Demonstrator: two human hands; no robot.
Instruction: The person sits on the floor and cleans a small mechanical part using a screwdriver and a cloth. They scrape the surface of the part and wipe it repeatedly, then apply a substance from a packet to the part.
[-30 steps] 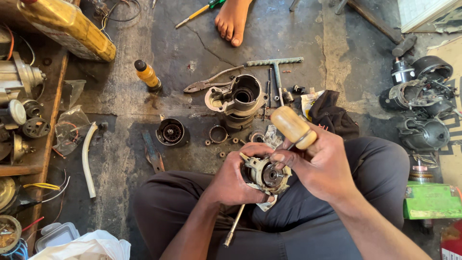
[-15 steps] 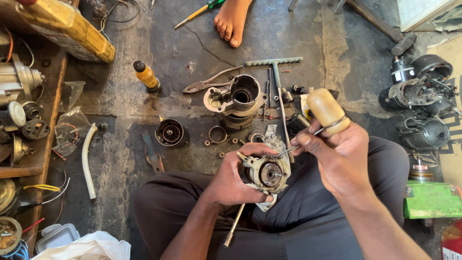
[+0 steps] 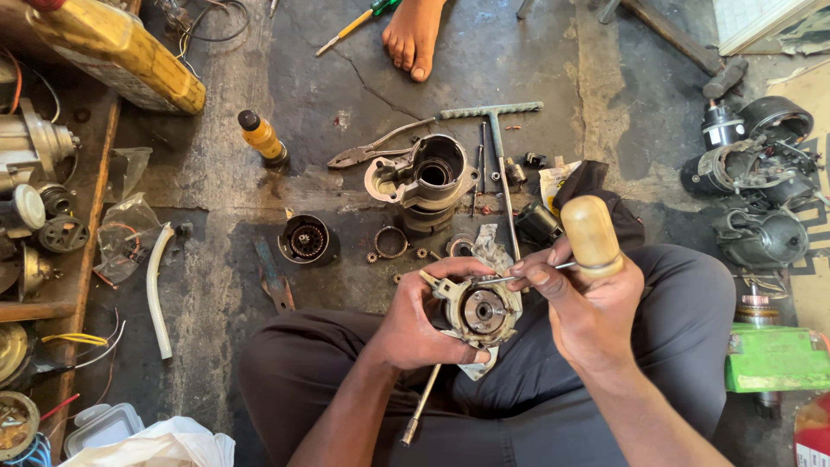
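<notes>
Wooden screwdriver handle (image 3: 590,233) is now tipped more upright than before, gripped by the right hand (image 3: 588,316). Its metal tip is pressed to the round motor part (image 3: 477,310), which is clasped by the left hand (image 3: 419,324) over the lap. A metal housing (image 3: 424,177), pliers (image 3: 367,151) and a yellow bottle (image 3: 262,137) are spread on the dirty concrete floor (image 3: 346,78).

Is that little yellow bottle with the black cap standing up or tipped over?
Standing upright. The yellow bottle rests on its base on the concrete floor, its black cap on and pointing up toward the camera.
</notes>
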